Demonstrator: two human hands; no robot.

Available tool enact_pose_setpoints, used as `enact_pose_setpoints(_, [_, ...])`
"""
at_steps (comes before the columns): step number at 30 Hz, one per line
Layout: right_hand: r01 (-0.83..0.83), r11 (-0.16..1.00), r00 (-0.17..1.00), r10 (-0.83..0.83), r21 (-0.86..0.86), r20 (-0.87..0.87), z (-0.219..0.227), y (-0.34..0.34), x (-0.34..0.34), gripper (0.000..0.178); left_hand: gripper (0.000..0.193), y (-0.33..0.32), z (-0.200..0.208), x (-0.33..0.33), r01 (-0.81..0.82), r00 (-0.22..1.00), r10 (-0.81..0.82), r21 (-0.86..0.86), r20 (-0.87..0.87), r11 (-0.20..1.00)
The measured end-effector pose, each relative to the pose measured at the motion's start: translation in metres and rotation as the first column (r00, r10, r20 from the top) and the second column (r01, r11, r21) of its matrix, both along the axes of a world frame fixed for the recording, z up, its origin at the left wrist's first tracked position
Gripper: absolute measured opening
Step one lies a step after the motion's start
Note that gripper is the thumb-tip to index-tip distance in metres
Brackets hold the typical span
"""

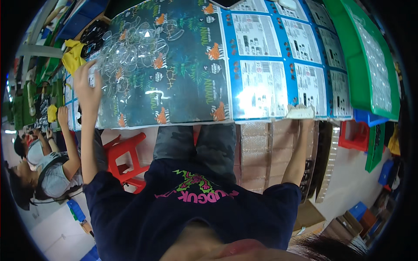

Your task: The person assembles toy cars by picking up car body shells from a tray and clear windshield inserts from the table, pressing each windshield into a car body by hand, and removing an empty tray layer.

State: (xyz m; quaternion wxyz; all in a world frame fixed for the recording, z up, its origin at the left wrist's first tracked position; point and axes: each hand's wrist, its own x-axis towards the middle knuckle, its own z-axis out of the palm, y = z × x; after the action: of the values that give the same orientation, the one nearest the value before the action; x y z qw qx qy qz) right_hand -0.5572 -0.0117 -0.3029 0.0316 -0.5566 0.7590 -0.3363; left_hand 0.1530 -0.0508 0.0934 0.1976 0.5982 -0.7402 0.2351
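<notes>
My left hand (88,85) is at the left part of the table, beside a pile of clear plastic pieces (130,50). Its fingers point away from me, with the thumb apart, and I see nothing held in them. A yellow cloth-like item (74,56) lies just beyond it. My right forearm reaches up to the table's near edge on the right. There my right hand (306,121) is mostly hidden by a pale, ragged-edged patch (300,112), so its fingers do not show.
Printed sheets (187,87) cover the table. At the right stands a green bin (370,65) with clear plastic trays (379,61). A red stool (126,158) is below the left side. Another person (56,169) sits at the far left. Cartons (309,217) stand at lower right.
</notes>
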Motion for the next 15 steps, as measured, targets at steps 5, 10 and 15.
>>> enact_pose_setpoints(5, [0.024, 1.000, 1.000, -0.024, 0.014, -0.019, -0.017, -0.048, 0.010, 0.037, 0.021, -0.043, -0.009, -0.096, 0.319, 0.945, -0.308, 0.115, -0.110, 0.941])
enact_pose_setpoints(10, [0.100, 0.994, 0.991, -0.096, 0.040, -0.095, -0.003, -0.069, 0.019, 0.038, 0.021, -0.081, -0.045, -0.126, 0.336, 0.942, -0.335, 0.122, -0.029, 0.934])
enact_pose_setpoints(15, [0.200, 0.978, 0.962, -0.185, 0.061, -0.199, 0.026, -0.036, 0.024, 0.039, 0.020, -0.094, -0.056, -0.129, 0.400, 0.905, -0.426, 0.396, -0.026, 0.826])
